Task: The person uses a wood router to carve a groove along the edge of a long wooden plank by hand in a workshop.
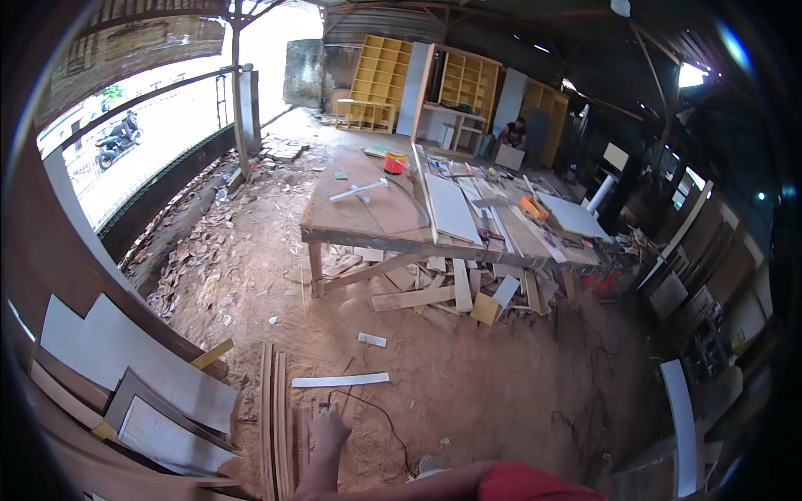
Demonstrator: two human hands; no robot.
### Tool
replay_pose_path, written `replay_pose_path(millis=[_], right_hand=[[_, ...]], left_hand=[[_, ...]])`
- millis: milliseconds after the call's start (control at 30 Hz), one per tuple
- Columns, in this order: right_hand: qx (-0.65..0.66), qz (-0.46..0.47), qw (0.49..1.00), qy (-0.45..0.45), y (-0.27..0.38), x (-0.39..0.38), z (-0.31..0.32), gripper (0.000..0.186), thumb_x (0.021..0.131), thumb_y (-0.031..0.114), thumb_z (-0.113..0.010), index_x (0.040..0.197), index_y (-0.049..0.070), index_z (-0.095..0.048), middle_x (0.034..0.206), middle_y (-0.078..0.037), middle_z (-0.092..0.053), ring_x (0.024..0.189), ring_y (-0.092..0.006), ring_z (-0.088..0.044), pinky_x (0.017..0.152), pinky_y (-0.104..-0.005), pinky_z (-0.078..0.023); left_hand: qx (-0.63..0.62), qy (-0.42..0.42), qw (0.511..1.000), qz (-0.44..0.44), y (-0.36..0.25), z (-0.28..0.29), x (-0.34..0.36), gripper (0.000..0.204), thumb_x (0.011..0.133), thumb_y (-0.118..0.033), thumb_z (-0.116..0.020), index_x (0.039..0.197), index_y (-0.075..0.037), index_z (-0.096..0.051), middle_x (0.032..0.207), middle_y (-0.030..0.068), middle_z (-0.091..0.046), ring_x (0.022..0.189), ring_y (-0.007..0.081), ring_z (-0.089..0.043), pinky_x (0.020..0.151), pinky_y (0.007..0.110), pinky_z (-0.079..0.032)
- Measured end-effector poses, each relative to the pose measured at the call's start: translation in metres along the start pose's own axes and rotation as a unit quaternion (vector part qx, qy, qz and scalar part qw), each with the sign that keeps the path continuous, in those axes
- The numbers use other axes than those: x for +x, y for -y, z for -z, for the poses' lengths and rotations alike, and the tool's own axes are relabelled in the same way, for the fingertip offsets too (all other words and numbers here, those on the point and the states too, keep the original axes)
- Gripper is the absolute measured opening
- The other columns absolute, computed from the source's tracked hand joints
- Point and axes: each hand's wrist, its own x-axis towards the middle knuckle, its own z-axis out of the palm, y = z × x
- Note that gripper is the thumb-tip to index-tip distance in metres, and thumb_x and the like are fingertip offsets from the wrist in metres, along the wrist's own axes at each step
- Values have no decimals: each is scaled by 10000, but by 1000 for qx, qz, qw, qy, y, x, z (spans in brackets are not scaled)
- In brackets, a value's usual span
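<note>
My left hand (328, 431) reaches down low in the picture, left of centre, over the sawdust-covered ground. Its fingers are closed at the end of a thin black cable (386, 412). A small dark piece shows at the fingertips, too small to make out. From there the cable loops right and runs down toward a light-coloured shoe (428, 464). Just beyond the hand lies a white strip of board (341, 380). Long thin wooden strips (277, 417) lie to its left. My right hand is not in view.
A large wooden worktable (368, 232) stands ahead, bearing boards, tools and a red bucket (394, 163). Wood offcuts (413, 298) are heaped under it. Cut panels (142, 367) lean at the left. Another person (512, 134) works at the back near yellow shelving (384, 79).
</note>
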Motion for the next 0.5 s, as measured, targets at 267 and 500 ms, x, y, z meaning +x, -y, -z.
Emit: replay_pose_path(millis=[267,500], right_hand=[[-59,-637,716,-280,-143,-293,171,379,1017,430,-682,1049,69,-791,1071,-136,-793,928,-296,-708,851,-498,-536],[-200,-750,561,-288,-96,-488,231,476,998,434,-708,1239,29,-777,1251,-210,-771,1169,-338,-726,1013,-493,-545]], left_hand=[[112,368,903,-192,-55,-46,10,648,970,-570,-709,1361,-54,-716,1234,261,-757,1201,443,-705,1071,518,-533],[-418,161,803,-394,-422,108,-67,610,1023,-475,-711,1477,-75,-634,1440,223,-683,1315,395,-661,1146,477,-501]])
